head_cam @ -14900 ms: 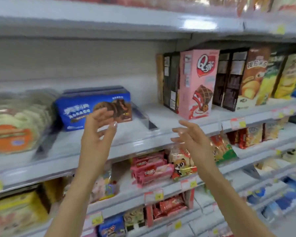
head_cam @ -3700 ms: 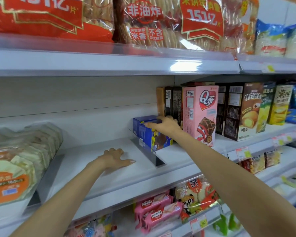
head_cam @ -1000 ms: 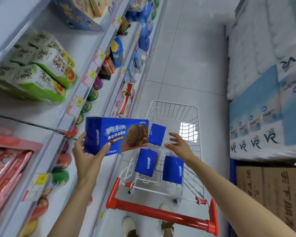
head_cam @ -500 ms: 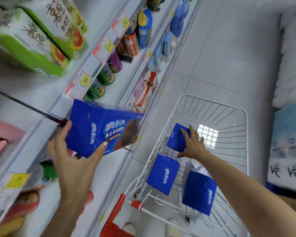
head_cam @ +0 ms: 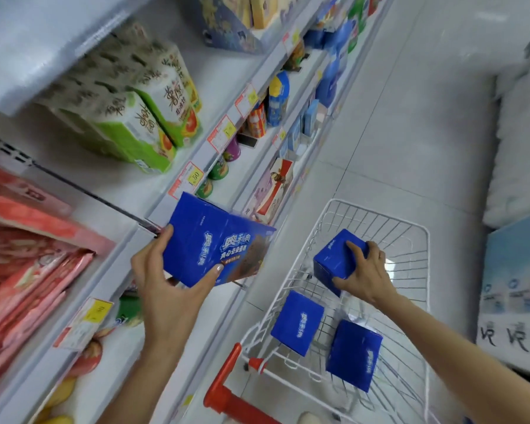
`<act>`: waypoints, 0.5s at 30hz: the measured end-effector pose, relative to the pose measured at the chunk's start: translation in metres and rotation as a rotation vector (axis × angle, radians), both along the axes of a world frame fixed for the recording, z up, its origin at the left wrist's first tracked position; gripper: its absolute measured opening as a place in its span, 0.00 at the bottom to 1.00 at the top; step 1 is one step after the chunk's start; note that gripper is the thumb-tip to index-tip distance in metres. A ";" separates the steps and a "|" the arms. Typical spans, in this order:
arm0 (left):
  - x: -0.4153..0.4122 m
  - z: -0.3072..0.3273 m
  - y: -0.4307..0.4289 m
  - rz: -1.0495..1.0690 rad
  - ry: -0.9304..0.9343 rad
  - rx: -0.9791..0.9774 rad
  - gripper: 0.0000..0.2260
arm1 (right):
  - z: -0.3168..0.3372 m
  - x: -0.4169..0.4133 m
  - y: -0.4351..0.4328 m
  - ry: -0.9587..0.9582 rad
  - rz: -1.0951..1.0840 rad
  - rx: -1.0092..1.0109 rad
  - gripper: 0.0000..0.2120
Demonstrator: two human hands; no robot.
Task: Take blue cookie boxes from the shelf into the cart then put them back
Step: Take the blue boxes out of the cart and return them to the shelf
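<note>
Head view: my left hand (head_cam: 169, 289) clamps one stiff, light blue cookie box (head_cam: 218, 246) across its end, while my right hand (head_cam: 364, 270) closes over a second box (head_cam: 334, 261) in the cart (head_cam: 423, 301).

Four blue cookie boxes show, all placed here relative to the white wire cart (head_cam: 416, 234). One large box (head_cam: 214, 246), printed with white lettering and a chocolate cookie picture, is held tilted in the air to the left of the cart, outside its basket. A second box (head_cam: 334, 261) is gripped, tilted, above the basket's middle, while a third box (head_cam: 297, 322) and a fourth box (head_cam: 354, 354) stand on end inside the basket nearer the red handle.
</note>
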State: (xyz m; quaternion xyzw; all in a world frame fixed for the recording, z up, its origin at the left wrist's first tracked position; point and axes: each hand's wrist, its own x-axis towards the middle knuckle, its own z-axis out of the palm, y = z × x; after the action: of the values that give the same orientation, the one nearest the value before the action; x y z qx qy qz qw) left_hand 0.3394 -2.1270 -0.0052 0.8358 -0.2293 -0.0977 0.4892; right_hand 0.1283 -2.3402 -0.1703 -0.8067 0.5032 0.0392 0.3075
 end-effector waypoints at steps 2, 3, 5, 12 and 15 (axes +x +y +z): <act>-0.007 0.020 0.000 -0.032 0.005 -0.004 0.36 | 0.049 -0.006 0.009 -0.075 -0.041 0.002 0.44; -0.010 0.032 0.000 -0.045 0.005 -0.003 0.37 | 0.075 -0.008 0.015 -0.104 -0.053 -0.005 0.44; -0.017 0.060 0.003 -0.065 -0.016 -0.010 0.37 | 0.126 -0.012 0.028 -0.190 -0.093 -0.030 0.45; -0.025 0.189 0.039 -0.098 -0.127 -0.105 0.36 | 0.284 -0.011 0.070 -0.370 -0.141 -0.082 0.45; -0.026 0.248 0.074 -0.103 -0.197 -0.204 0.37 | 0.346 -0.006 0.086 -0.475 -0.137 -0.124 0.42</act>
State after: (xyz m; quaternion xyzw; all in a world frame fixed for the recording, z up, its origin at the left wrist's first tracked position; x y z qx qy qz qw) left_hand 0.3136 -2.0532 0.2430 0.7745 -0.3277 -0.0164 0.5409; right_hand 0.1225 -2.2537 0.1761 -0.7748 0.4716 -0.2032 0.3688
